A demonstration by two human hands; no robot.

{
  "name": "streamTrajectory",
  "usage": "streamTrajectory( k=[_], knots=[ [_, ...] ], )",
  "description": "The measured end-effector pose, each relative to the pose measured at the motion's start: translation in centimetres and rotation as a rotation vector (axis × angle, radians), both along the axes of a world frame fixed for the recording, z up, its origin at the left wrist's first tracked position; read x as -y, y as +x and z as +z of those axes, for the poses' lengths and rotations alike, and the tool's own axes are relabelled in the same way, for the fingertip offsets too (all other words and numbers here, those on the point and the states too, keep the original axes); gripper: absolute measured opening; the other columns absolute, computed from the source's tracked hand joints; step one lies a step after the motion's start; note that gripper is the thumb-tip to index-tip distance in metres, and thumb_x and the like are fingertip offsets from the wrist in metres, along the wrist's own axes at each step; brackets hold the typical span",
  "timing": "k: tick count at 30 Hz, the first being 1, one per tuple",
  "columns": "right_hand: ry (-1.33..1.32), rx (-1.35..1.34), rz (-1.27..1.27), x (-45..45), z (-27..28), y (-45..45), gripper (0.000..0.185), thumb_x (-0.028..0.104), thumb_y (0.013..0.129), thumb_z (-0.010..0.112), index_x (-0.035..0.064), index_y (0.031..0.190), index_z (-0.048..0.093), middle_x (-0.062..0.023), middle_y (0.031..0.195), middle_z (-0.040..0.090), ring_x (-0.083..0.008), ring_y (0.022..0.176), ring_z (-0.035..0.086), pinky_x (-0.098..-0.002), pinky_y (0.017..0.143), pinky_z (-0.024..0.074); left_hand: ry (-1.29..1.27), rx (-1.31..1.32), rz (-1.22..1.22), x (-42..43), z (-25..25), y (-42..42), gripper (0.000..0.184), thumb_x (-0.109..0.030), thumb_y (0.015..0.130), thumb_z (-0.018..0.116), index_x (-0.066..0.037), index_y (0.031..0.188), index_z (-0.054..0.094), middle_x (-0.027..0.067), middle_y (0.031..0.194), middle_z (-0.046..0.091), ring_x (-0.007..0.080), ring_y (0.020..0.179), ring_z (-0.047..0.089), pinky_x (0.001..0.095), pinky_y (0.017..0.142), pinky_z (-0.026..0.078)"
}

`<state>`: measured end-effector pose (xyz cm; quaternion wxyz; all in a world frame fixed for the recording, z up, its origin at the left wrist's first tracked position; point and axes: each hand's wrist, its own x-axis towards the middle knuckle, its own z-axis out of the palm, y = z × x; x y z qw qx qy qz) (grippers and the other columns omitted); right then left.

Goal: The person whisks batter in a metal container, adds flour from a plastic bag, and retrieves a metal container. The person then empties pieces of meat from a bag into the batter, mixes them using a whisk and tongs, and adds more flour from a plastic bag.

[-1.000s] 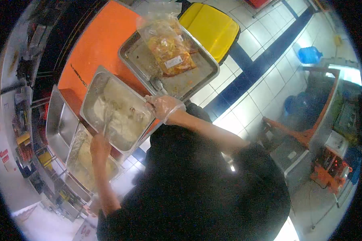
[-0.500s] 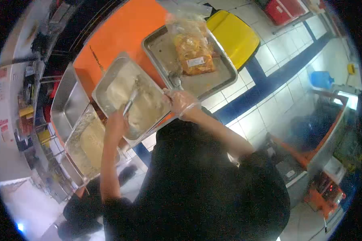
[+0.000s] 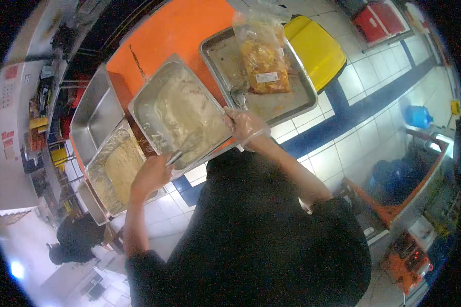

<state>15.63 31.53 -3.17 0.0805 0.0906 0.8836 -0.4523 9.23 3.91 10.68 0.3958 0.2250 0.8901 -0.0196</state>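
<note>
My left hand is closed around the handle of a wire whisk. The whisk's head sits in pale, creamy batter near the close side of a deep metal pan. My right hand, in a clear plastic glove, grips the pan's right rim. Beyond that hand a shallow metal tray holds a clear bag of orange-coloured food with a white label. A metal utensil, partly hidden by my right hand, rests in the tray.
Left of the pan are a second pan with a tan powdery content and a metal container. All stand on an orange table. A yellow lid is behind the tray. Another person in dark clothes is at lower left.
The whisk has moved from the middle of the batter toward the pan's near side, with my left hand lower. My right hand stays on the rim. The whole view has shifted slightly.
</note>
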Motion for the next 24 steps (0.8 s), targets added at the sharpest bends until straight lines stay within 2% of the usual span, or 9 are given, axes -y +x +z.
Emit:
streamTrajectory(
  k=[5, 8, 10, 12, 14, 17, 18, 20, 24],
  knots=[
    [0.023, 0.054, 0.045, -0.3, 2.1, -0.3, 0.037, 0.031, 0.097, 0.051, 0.0048, 0.119, 0.063, -0.0245, 0.106, 0.066, -0.0420, 0.097, 0.064, -0.0492, 0.083, 0.0510, 0.069, -0.103, -0.077, -2.6, -2.9, -1.8, 0.032, -0.017, 0.090, 0.059, -0.003, 0.119, 0.059, 0.0252, 0.094, 0.066, 0.0431, 0.093, 0.064, 0.0520, 0.080, 0.050],
    [0.003, 0.055, 0.009, -0.2, 2.5, 0.1, 0.036, 0.030, 0.097, 0.051, 0.0052, 0.120, 0.063, -0.0240, 0.107, 0.066, -0.0423, 0.096, 0.064, -0.0494, 0.084, 0.0506, 0.047, -0.292, -0.040, -2.6, -3.7, -4.3, 0.028, -0.018, 0.090, 0.059, -0.003, 0.115, 0.060, 0.0253, 0.095, 0.065, 0.0429, 0.092, 0.064, 0.0512, 0.079, 0.050],
    [-0.004, -0.055, -0.016, 0.0, 2.0, 0.3, 0.035, 0.027, 0.096, 0.051, 0.0052, 0.120, 0.063, -0.0237, 0.105, 0.066, -0.0425, 0.096, 0.064, -0.0493, 0.083, 0.0507, 0.076, -0.486, -0.001, -1.5, -4.0, -5.9, 0.028, -0.018, 0.090, 0.059, -0.003, 0.115, 0.059, 0.0254, 0.094, 0.065, 0.0426, 0.091, 0.065, 0.0514, 0.079, 0.051],
    [-0.003, -0.032, -0.011, 0.0, 1.7, 0.1, 0.035, 0.027, 0.096, 0.052, 0.0049, 0.120, 0.063, -0.0235, 0.105, 0.066, -0.0426, 0.096, 0.064, -0.0490, 0.083, 0.0508, 0.013, -0.489, -0.036, -0.8, -3.6, -6.6, 0.032, -0.016, 0.089, 0.059, -0.001, 0.118, 0.057, 0.0262, 0.095, 0.065, 0.0427, 0.089, 0.065, 0.0515, 0.078, 0.052],
    [0.002, -0.005, -0.012, 0.0, 1.6, 0.1, 0.034, 0.026, 0.096, 0.052, 0.0047, 0.120, 0.063, -0.0234, 0.105, 0.067, -0.0427, 0.096, 0.064, -0.0487, 0.083, 0.0509, -0.150, -0.443, 0.047, -0.4, -3.0, -6.0, 0.035, -0.015, 0.087, 0.060, -0.001, 0.119, 0.055, 0.0260, 0.097, 0.065, 0.0422, 0.089, 0.066, 0.0514, 0.078, 0.053],
    [0.002, 0.036, 0.016, -0.2, 2.0, -0.1, 0.035, 0.026, 0.096, 0.052, 0.0039, 0.120, 0.063, -0.0235, 0.106, 0.066, -0.0423, 0.096, 0.064, -0.0478, 0.084, 0.0510, -0.236, -0.383, 0.040, 1.4, -3.0, -4.1, 0.034, -0.013, 0.085, 0.063, -0.001, 0.116, 0.057, 0.0262, 0.095, 0.065, 0.0420, 0.090, 0.066, 0.0505, 0.078, 0.054],
    [0.005, 0.027, 0.013, -0.2, 1.9, -0.1, 0.035, 0.026, 0.096, 0.051, 0.0036, 0.120, 0.063, -0.0234, 0.107, 0.066, -0.0425, 0.097, 0.064, -0.0478, 0.084, 0.0508, -0.237, -0.384, 0.041, 1.6, -2.6, -3.5, 0.034, -0.013, 0.085, 0.063, -0.001, 0.116, 0.057, 0.0262, 0.095, 0.065, 0.0420, 0.090, 0.066, 0.0505, 0.078, 0.054],
    [0.007, 0.013, 0.009, -0.2, 2.0, 0.0, 0.035, 0.026, 0.096, 0.051, 0.0033, 0.119, 0.063, -0.0234, 0.108, 0.066, -0.0427, 0.098, 0.063, -0.0478, 0.085, 0.0506, -0.209, -0.031, 0.043, 1.8, -1.2, -2.4, 0.032, -0.013, 0.085, 0.064, -0.002, 0.115, 0.058, 0.0257, 0.092, 0.066, 0.0420, 0.091, 0.066, 0.0503, 0.079, 0.053],
    [0.015, 0.039, 0.010, -0.1, 1.0, -0.1, 0.037, 0.028, 0.097, 0.050, 0.0039, 0.122, 0.061, -0.0226, 0.108, 0.066, -0.0432, 0.100, 0.062, -0.0492, 0.086, 0.0493, -0.091, 0.076, 0.002, 0.1, 0.6, 0.0, 0.031, -0.014, 0.087, 0.064, -0.003, 0.116, 0.059, 0.0264, 0.092, 0.066, 0.0424, 0.093, 0.065, 0.0501, 0.082, 0.052]
  ],
)
